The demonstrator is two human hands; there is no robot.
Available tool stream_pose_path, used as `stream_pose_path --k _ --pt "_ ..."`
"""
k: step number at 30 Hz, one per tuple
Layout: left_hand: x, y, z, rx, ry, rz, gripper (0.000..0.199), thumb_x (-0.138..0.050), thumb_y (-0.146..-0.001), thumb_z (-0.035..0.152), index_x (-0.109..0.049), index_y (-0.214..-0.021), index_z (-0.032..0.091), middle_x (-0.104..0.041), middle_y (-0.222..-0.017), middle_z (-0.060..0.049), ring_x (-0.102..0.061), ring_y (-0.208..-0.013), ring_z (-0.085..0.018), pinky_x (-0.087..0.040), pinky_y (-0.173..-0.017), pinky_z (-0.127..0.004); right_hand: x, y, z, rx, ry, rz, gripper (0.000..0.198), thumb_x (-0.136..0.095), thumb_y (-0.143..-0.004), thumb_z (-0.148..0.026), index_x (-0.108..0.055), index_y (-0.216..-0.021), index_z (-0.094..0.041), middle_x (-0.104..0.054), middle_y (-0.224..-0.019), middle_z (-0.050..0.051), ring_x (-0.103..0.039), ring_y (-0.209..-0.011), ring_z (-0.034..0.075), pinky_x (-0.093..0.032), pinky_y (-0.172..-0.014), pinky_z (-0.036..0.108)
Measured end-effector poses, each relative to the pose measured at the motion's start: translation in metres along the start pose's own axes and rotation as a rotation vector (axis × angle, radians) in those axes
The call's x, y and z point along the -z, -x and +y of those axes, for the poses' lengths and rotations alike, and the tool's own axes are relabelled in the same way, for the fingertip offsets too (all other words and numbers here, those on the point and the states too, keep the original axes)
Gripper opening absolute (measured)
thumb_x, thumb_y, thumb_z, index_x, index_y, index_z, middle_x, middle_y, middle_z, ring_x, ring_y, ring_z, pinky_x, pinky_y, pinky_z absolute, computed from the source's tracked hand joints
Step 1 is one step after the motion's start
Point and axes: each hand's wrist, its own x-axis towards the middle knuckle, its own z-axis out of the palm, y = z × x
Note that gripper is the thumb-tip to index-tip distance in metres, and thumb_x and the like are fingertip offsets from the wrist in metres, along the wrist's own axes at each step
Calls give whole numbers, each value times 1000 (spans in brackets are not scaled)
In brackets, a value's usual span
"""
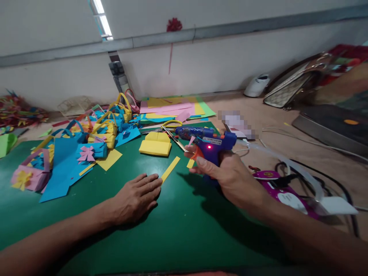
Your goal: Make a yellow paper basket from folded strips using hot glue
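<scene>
My right hand [232, 172] is wrapped round the handle of a blue hot glue gun [211, 147], held above the green mat with its nozzle pointing left. A red light glows on its side, and a clear glue stick [284, 157] trails from its back. My left hand [140, 195] lies flat on the mat, its fingertips over the near end of a narrow yellow paper strip [171, 168]. Just beyond the strip sits a folded yellow paper piece [155, 144]. A small yellow scrap [191, 163] lies beneath the glue gun.
Several small paper baskets [103, 132] and blue paper sheets [61, 168] crowd the left of the green mat [120, 245]. Coloured paper [178, 105] is stacked at the back. Scissors [175, 138] lie behind the folded piece. A purple power strip [270, 176] with cables is at right.
</scene>
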Motion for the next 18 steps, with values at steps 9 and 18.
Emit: stream_pose_path --k 9,18 --pt "2 -24 5 111 -1 -145 44 -36 -91 31 -40 -133 17 -41 -140 -10 -34 -130 -31 -36 -100 -51 57 -17 -7 -85 423 -127 32 -64 -70 -39 -58 -46 -20 -57 -44 2 -48 -41 11 -36 -40 24" --pt "-3 -44 2 70 19 -83 40 -38 -90 29 -46 -126 13 -47 -135 -12 -41 -124 -32 -39 -97 -50 89 -7 -6 218 894 -100 37 -57 -75 -39 -59 -108 -21 -66 -89 3 -61 -74 20 -45 -59 28"
